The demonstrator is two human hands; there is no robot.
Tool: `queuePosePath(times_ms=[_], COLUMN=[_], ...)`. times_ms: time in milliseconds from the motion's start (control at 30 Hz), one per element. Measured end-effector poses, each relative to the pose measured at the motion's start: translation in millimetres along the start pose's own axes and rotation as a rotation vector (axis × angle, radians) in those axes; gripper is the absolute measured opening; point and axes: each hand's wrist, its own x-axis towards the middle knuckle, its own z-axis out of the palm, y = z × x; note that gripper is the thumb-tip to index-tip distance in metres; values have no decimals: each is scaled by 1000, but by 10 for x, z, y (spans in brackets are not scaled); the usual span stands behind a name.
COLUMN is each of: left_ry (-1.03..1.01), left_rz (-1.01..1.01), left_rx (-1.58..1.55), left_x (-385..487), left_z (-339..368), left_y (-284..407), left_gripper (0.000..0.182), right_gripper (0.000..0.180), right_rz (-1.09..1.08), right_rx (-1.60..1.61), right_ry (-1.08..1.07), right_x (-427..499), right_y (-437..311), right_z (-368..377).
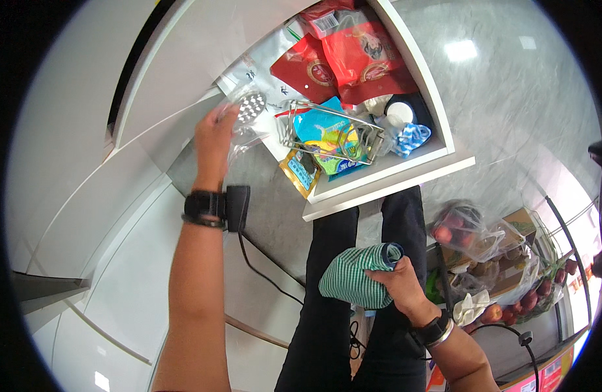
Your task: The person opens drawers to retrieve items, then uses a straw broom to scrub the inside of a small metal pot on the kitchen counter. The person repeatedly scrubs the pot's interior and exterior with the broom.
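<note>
My left hand (213,130) grips a clear plastic bag holding a dark item with white spots (252,107), over the left side of an open white drawer (379,179). In the drawer lie red printed packets (360,51), a blue and yellow pouch (325,130), a metal wire rack (338,115) on top of the pouch, a white round lid (400,112) and a blue-and-white cloth (413,139). My right hand (404,286) holds a folded green checked cloth (355,277) with a dark edge, above my legs and outside the drawer. The underside of the cloth is hidden.
To the right stand a cardboard box (519,223), a clear bag of red fruit (455,228), more red fruit (526,301) and a crumpled white cloth or paper (470,306). White cabinet fronts (129,181) curve along the left. A black cable (266,281) runs from my left wrist.
</note>
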Motion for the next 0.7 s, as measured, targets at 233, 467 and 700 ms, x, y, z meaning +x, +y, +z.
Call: queuePosePath(times_ms=[233,467,700], left_ry=[29,-390,-230], left_rz=[457,509,626], left_rx=[750,623,586], left_x=[469,504,292], left_z=[397,795,643], left_y=[51,139,341], left_gripper=[30,30,55], right_gripper=[19,18,17], right_rz=[-84,-81,-95], right_rx=[-36,6,-60], right_ry=[-48,-48,-6], right_x=[83,141,167], right_y=[18,119,67], right_z=[-5,-46,-88])
